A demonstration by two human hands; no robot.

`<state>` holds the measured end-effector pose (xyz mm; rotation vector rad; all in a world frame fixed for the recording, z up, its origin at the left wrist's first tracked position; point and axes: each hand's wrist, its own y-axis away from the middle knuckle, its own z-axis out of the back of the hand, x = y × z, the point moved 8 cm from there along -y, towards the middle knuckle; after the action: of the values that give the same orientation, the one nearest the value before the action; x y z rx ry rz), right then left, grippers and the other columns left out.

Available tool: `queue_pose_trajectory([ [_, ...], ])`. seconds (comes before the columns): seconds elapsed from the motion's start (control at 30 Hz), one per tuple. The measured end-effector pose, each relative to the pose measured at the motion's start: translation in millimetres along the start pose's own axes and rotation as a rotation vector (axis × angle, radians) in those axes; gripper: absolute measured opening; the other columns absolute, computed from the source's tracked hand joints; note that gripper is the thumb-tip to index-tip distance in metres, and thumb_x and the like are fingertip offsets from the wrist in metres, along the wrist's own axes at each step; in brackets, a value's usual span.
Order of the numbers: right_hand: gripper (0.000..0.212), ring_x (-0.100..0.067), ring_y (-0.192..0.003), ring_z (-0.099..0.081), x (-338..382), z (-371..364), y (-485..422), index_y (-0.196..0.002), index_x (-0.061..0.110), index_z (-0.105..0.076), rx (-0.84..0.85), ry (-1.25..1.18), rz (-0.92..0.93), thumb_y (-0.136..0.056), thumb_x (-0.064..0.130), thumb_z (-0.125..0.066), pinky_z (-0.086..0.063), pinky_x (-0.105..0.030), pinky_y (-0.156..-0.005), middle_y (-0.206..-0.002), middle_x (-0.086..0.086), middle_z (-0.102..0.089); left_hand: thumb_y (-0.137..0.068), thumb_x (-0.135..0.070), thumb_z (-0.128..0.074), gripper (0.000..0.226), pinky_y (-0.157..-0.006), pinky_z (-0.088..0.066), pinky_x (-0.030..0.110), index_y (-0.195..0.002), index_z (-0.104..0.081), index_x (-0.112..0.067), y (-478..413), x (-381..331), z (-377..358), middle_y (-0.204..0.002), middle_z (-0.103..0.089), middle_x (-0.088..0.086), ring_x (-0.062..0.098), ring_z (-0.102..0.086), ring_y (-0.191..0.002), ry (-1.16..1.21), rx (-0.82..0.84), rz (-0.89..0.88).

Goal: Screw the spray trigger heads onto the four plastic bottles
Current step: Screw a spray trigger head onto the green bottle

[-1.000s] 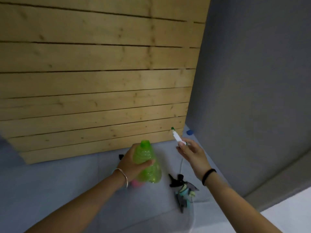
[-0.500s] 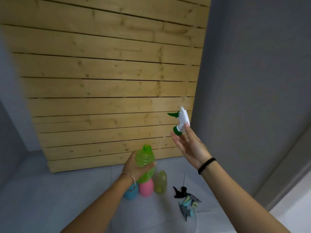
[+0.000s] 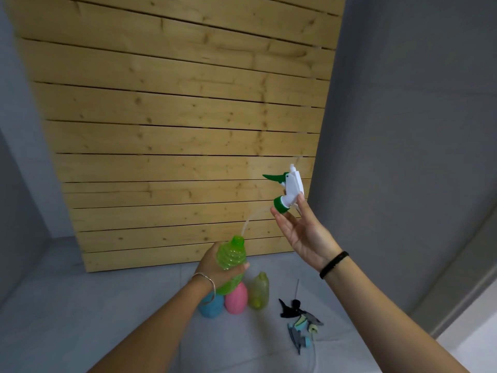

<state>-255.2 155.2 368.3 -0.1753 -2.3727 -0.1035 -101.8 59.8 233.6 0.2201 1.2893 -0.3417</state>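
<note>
My left hand [image 3: 215, 267] grips a ribbed green bottle [image 3: 231, 261] around its body, held up with the open neck pointing up. My right hand [image 3: 301, 228] pinches a white and green spray trigger head [image 3: 289, 191] at its green collar, raised up and to the right of the bottle. The head's clear dip tube [image 3: 252, 219] curves down to the bottle's mouth. On the grey surface below stand a blue bottle [image 3: 211, 305], a pink bottle [image 3: 236, 298] and a yellow-green bottle [image 3: 258, 290], all without heads.
A small heap of loose trigger heads [image 3: 298, 321], black, grey and blue, lies right of the standing bottles. A wooden slatted panel [image 3: 174, 130] leans behind. A grey wall [image 3: 403, 130] closes the right side.
My right hand has lifted the trigger head higher, and its dip tube now reaches the green bottle's mouth. The camera has tilted so the three standing bottles come into view.
</note>
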Motion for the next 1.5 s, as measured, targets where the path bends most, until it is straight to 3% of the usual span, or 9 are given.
queue_pose_trajectory([
  [0.2,0.045,-0.019,-0.091,-0.072,1.9,-2.2,0.1,-0.115,0.012,-0.059,0.023,-0.01,-0.006,-0.076,0.035,-0.063,-0.06,-0.023,-0.068,-0.098,-0.012,-0.066,-0.059,-0.027,-0.088,0.062,-0.071,-0.049,0.018,-0.111,-0.055,-0.018,-4.3,8.5,-0.3,-0.102,-0.069,-0.001,0.011,-0.065,-0.088,0.054,-0.021,0.043],
  [0.5,0.048,-0.02,-0.09,-0.072,-6.8,2.9,-2.8,-0.115,0.012,-0.057,0.017,0.061,-0.037,-0.074,0.036,-0.065,-0.06,-0.024,-0.065,-0.089,-0.011,-0.074,-0.058,-0.029,-0.088,0.052,-0.057,-0.043,0.001,-0.097,-0.054,-0.036,0.1,-0.1,-3.9,-0.09,-0.066,-0.016,-0.001,-0.064,-0.081,0.044,-0.009,0.029],
  [0.57,0.046,-0.018,-0.09,-0.072,-12.7,8.0,-3.5,-0.114,0.015,-0.057,-0.011,0.202,-0.059,-0.077,0.041,-0.063,-0.059,-0.023,-0.065,-0.099,-0.01,-0.071,-0.058,-0.025,-0.089,0.052,-0.053,-0.041,-0.002,-0.087,-0.048,-0.041,1.2,-4.6,-4.1,-0.085,-0.063,-0.02,-0.008,-0.06,-0.077,0.065,-0.014,0.019],
  [0.73,0.036,-0.01,-0.077,-0.065,-31.1,22.1,-4.9,-0.114,0.028,-0.06,-0.064,0.762,-0.081,-0.088,0.051,-0.052,-0.051,-0.02,-0.058,-0.099,0.004,-0.064,-0.053,-0.023,-0.09,0.055,-0.065,-0.048,0.009,-0.093,-0.053,-0.032,0.0,-22.3,-27.0,-0.094,-0.067,-0.009,0.008,-0.065,-0.084,0.014,0.107,-0.053],
  [0.83,0.034,-0.006,-0.065,-0.058,-30.9,23.5,-6.6,-0.108,0.014,-0.065,-0.066,0.871,-0.047,-0.085,0.039,-0.064,-0.045,-0.018,-0.053,-0.085,0.003,-0.063,-0.049,-0.034,-0.088,0.06,-0.075,-0.051,0.02,-0.097,-0.052,-0.033,1.7,-30.1,-35.4,-0.1,-0.068,-0.007,0.008,-0.065,-0.092,-0.023,0.154,-0.046],
  [1.03,0.042,-0.015,-0.073,-0.048,-18.5,29.6,-12.4,-0.107,-0.003,-0.065,-0.104,1.146,0.1,-0.084,0.033,-0.066,-0.039,-0.024,-0.063,-0.082,-0.009,-0.052,-0.052,-0.038,-0.089,0.061,-0.061,-0.045,0.009,-0.104,-0.058,-0.026,5.0,-32.0,-29.1,-0.097,-0.069,-0.012,-0.001,-0.064,-0.086,-0.004,0.201,0.035],
  [1.17,0.029,-0.008,-0.097,-0.067,-28.7,27.0,-13.4,-0.111,0.016,-0.068,-0.009,1.026,0.033,-0.083,0.025,-0.069,-0.051,-0.013,-0.081,-0.105,0.002,-0.072,-0.052,-0.043,-0.086,0.057,-0.074,-0.052,0.018,-0.103,-0.062,-0.034,10.6,-37.4,-34.2,-0.1,-0.072,-0.012,0.001,-0.067,-0.091,0.029,0.257,0.046],
  [1.37,0.024,-0.007,-0.102,-0.067,-25.7,28.8,-17.5,-0.108,0.009,-0.069,0.02,0.927,0.057,-0.086,0.019,-0.065,-0.05,-0.012,-0.081,-0.111,-0.003,-0.072,-0.058,-0.04,-0.085,0.049,-0.06,-0.051,0.012,-0.101,-0.065,-0.03,14.0,-45.0,-38.4,-0.088,-0.075,-0.013,0.0,-0.07,-0.078,0.189,0.276,0.097],
  [1.5,0.025,-0.017,-0.096,-0.069,-15.5,34.7,-20.3,-0.103,0.001,-0.067,-0.009,0.902,0.096,-0.085,0.018,-0.065,-0.054,-0.021,-0.085,-0.11,-0.016,-0.071,-0.06,-0.023,-0.087,0.043,-0.064,-0.052,0.014,-0.097,-0.066,-0.027,15.6,-44.6,-41.7,-0.087,-0.076,-0.013,0.001,-0.071,-0.081,0.173,0.376,0.093],
])
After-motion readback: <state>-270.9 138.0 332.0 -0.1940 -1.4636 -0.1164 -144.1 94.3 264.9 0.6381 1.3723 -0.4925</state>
